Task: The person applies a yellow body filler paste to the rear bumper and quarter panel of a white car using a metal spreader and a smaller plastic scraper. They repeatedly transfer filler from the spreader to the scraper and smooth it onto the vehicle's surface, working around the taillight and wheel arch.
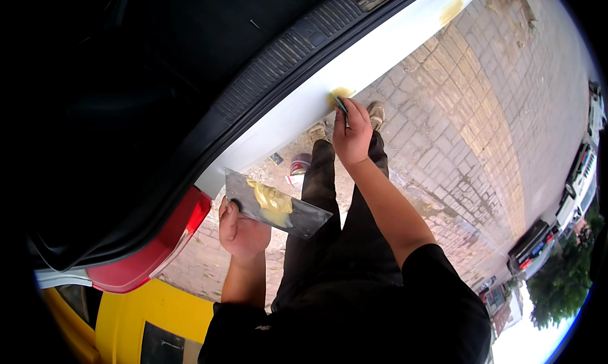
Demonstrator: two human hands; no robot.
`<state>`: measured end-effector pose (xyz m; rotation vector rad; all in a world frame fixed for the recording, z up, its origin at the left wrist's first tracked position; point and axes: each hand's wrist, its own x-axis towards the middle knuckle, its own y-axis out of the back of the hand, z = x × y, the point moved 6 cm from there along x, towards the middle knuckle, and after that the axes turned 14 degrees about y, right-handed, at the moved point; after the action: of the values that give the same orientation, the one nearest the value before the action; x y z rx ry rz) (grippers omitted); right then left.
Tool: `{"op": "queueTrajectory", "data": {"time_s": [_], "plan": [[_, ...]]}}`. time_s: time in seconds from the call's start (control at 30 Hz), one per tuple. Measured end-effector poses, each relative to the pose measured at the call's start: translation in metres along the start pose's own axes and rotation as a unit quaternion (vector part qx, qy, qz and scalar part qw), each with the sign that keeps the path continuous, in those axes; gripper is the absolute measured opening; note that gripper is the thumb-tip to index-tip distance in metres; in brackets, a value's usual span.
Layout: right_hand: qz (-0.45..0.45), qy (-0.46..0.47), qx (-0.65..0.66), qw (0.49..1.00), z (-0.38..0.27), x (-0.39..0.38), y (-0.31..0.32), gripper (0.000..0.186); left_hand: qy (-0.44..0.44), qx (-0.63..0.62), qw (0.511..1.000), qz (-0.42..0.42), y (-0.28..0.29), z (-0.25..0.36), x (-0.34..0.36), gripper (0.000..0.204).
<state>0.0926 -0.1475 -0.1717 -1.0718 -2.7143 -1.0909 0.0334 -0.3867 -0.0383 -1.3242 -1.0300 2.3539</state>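
Observation:
My left hand [244, 233] grips a grey mixing board [306, 218] by its left end, thumb on top. Yellow body filler [271, 199] lies in a smeared mound on the board. Between the closed fingers of my right hand [353, 136] is a small dark putty spreader [341, 103]. Its edge meets a yellow filler patch [342, 92] on the white car bumper [297, 114]. A second yellow patch [451, 12] shows farther along the bumper, at the upper right.
Above the bumper is the open, dark car trunk with a ribbed black sill [278, 57]. A red tail light [158, 243] sits at the left, a yellow vehicle [152, 307] below it. A can [300, 164] stands on brick paving [437, 123] near my feet. Parked cars line the far right.

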Motion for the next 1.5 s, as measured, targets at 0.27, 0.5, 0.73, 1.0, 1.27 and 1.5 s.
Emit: {"op": "queueTrajectory", "data": {"time_s": [0.27, 0.5, 0.73, 1.0, 1.27, 1.5], "plan": [[0.012, -0.067, 0.050, 0.996, 0.021, 0.001, 0.025, 0.020, -0.007, 0.028, 1.000, 0.008, -0.006, 0.002, -0.002, 0.046], [0.071, -0.174, 0.127, 0.974, 0.039, -0.005, 0.012, 0.017, 0.002, 0.011, 1.000, 0.016, 0.002, -0.004, -0.007, 0.045], [-0.005, -0.132, 0.118, 0.984, 0.025, -0.028, 0.006, 0.019, -0.006, 0.025, 1.000, -0.006, -0.003, -0.002, -0.010, 0.046], [0.078, -0.171, 0.106, 0.976, 0.055, -0.004, 0.015, 0.017, 0.001, 0.014, 1.000, 0.009, 0.006, -0.008, -0.015, 0.046], [-0.014, -0.142, 0.126, 0.982, 0.016, -0.035, 0.013, 0.016, -0.006, 0.021, 1.000, 0.008, -0.003, -0.008, -0.012, 0.046], [0.019, -0.085, 0.014, 0.996, 0.009, 0.010, 0.026, 0.018, 0.004, 0.013, 1.000, 0.001, 0.003, -0.009, -0.014, 0.045]]}}
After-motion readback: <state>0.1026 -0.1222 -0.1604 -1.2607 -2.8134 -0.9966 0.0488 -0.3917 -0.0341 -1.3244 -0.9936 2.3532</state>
